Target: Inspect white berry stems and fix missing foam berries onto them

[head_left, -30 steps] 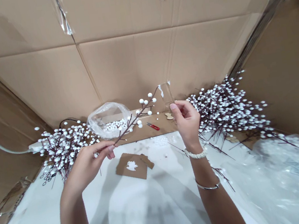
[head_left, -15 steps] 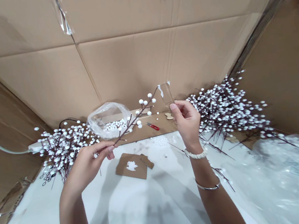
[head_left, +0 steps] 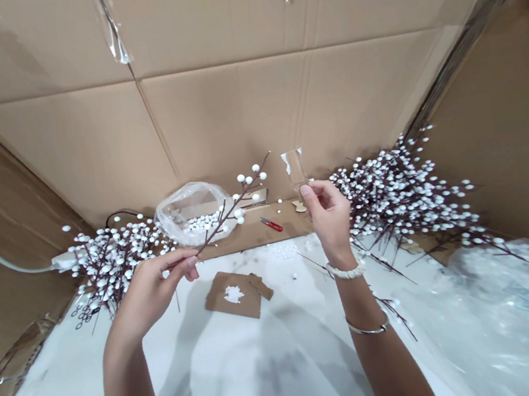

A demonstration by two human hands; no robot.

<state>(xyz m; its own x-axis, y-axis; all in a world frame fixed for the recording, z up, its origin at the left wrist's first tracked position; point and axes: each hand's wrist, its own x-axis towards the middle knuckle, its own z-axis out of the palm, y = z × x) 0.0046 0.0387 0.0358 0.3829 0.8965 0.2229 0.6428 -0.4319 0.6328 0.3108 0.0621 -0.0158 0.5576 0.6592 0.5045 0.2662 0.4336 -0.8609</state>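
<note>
L hand (head_left: 152, 295) up, fingers clamped on thin brown twig (head_left: 232, 215) w/ round white foam berries, twig running out past the fingertips. R hand (head_left: 329, 221), thumb + index together on clear plastic piece (head_left: 294, 170), upright, sticking up above fingertips. Behind: red snips (head_left: 272, 224) on cardboard strip (head_left: 250, 235), crinkly bag (head_left: 191, 215) w/ white beads, berry branches (head_left: 399, 193) heaped right.

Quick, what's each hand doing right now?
Left hand: closed, holding a white-berried branch by its stem.
Right hand: closed, pinching a small clear plastic piece.
</note>
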